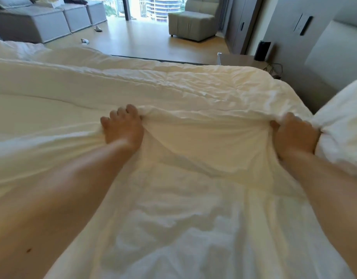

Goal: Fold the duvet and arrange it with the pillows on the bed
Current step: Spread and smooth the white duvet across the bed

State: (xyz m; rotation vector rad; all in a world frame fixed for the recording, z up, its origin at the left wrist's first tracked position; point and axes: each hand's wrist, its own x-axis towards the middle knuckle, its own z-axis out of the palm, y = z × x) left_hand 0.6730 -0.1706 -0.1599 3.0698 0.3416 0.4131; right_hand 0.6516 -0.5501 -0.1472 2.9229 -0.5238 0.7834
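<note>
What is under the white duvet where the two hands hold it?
Nothing beneath shows: the duvet covers everything there. Left hand and right hand grip bunched fabric.

We see a plain white duvet (193, 93), a white pillow (342, 121), pale wood floor (137, 41), grey sofa (32, 21) and a beige armchair (193, 21).

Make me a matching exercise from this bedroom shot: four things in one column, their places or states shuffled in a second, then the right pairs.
1. left hand
2. pillow
3. armchair
4. black speaker

A. by the window, on the wooden floor
B. clenched on a bunch of the duvet
C. on the bedside table
D. at the right edge, beside the right hand

Pairs: 1-B, 2-D, 3-A, 4-C
</note>
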